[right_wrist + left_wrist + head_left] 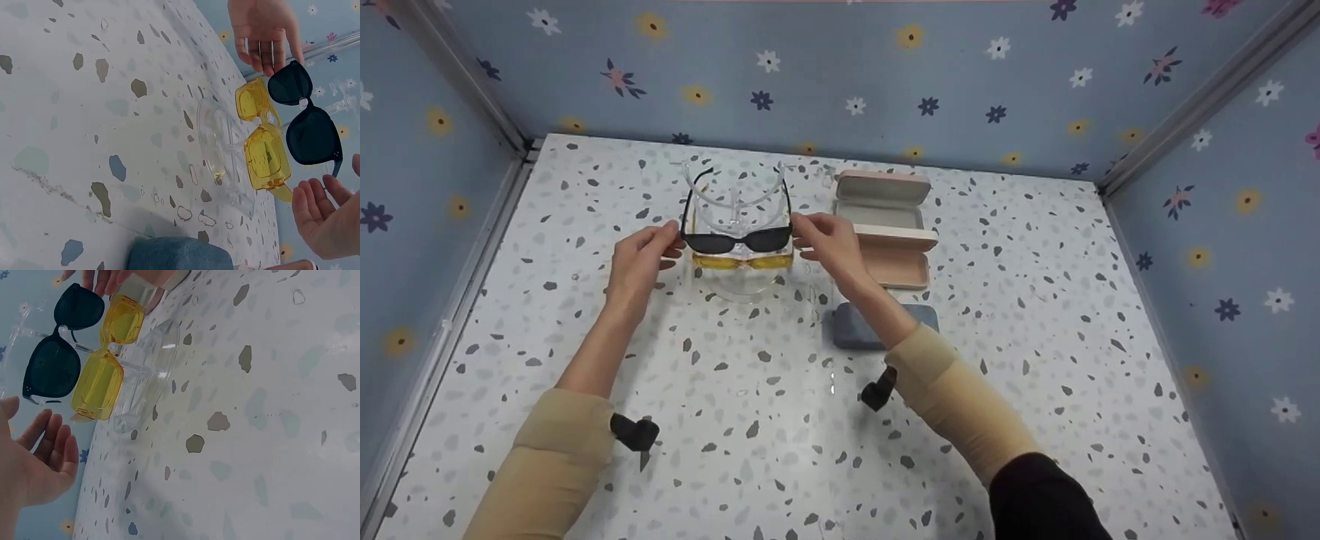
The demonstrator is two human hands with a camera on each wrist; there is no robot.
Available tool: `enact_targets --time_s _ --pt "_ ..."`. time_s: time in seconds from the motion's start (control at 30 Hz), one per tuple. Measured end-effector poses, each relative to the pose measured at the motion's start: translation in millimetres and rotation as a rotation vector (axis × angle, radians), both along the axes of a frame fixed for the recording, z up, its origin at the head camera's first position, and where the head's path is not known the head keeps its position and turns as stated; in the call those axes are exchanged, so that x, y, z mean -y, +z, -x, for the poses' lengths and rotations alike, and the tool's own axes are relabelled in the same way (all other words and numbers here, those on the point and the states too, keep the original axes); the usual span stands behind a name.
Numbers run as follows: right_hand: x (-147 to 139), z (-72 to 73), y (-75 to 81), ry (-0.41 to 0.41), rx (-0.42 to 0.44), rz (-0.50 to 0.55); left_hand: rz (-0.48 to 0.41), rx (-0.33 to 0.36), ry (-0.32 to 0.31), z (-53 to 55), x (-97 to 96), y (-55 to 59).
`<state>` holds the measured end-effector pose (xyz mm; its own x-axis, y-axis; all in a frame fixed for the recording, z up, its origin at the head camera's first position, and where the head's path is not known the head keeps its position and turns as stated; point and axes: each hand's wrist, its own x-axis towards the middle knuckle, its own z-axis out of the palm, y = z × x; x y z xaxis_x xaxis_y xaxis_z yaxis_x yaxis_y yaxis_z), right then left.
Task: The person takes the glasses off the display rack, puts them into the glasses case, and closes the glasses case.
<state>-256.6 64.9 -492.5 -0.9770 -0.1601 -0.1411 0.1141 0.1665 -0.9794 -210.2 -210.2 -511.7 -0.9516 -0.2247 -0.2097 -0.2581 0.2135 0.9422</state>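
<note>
Black sunglasses (769,240) sit on the upper part of a clear display stand (739,289), their temples pointing back. Yellow-tinted glasses (720,262) rest on the stand just below them. My left hand (636,262) is at the left end of the black frame, fingers loosely bent; in the left wrist view a small gap separates its fingertips from the frame. Over at the right hinge is my right hand (834,244), thumb and fingers spread about the black temple (337,169) without a visible pinch. Part of the stand is hidden behind both pairs.
Right of the stand lie two opened glasses cases, one with a grey lining (877,215) and one pink inside (896,270). A closed blue case (851,330) lies nearer, partly under my right forearm. Flower-patterned walls (855,67) enclose the speckled table (750,465).
</note>
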Motion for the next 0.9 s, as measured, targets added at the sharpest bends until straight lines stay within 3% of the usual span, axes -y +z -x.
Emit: enact_targets --time_s 0.6,0.9 --pt "13 1.6 -0.8 -0.025 0.061 0.066 -0.083 -0.051 0.018 -0.7 -10.0 0.8" --pt "7 1.2 3.3 0.021 0.051 0.087 -0.165 -0.064 0.042 -14.5 -14.2 0.6"
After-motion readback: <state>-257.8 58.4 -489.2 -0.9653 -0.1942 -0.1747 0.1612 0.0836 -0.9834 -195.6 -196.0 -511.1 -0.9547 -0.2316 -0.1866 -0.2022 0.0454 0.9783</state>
